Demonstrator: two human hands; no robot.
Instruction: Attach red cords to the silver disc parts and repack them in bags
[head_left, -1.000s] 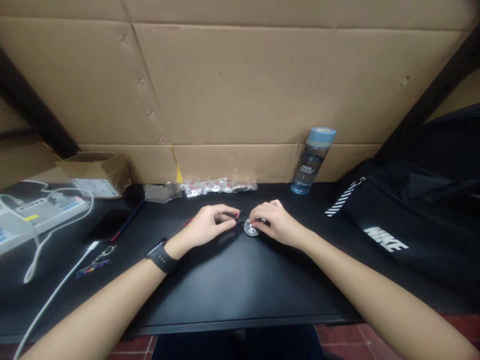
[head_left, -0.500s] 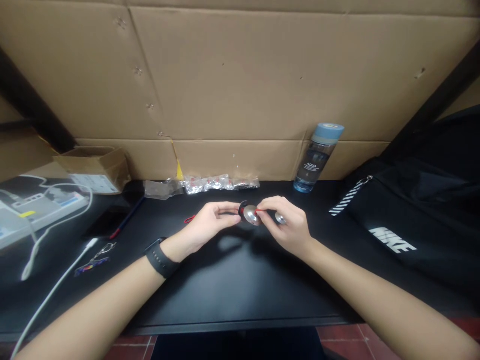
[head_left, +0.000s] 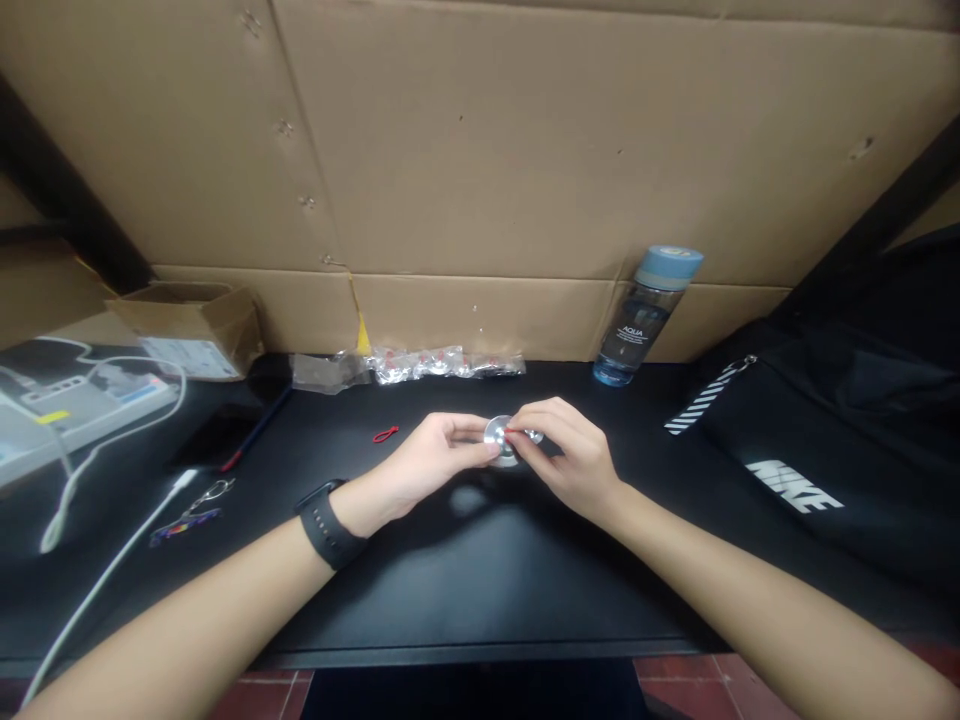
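Note:
Between the fingers of my left hand (head_left: 442, 455) is a shiny silver domed disc (head_left: 496, 434), like a small cymbal, gripped by the rim with the thumb on its face. My right hand (head_left: 566, 455) pinches a red cord (head_left: 513, 432) at the middle of that disc. A second small shiny piece (head_left: 534, 436) shows under the right fingers, mostly hidden. On the black table to the left of my left hand lies a loop of red cord (head_left: 385, 434).
Clear plastic packets (head_left: 420, 366) lie along the cardboard wall. A water bottle (head_left: 643, 315) leans at the back, with a black bag (head_left: 847, 440) to the right. On the left are a cardboard box (head_left: 206, 325), a power strip (head_left: 90, 405), a white cable (head_left: 124, 575) and a keychain (head_left: 187, 525).
The silver disc has turned to face upward more, and my left thumb has moved onto its face. Both hands stay together, and the red loop now shows fully.

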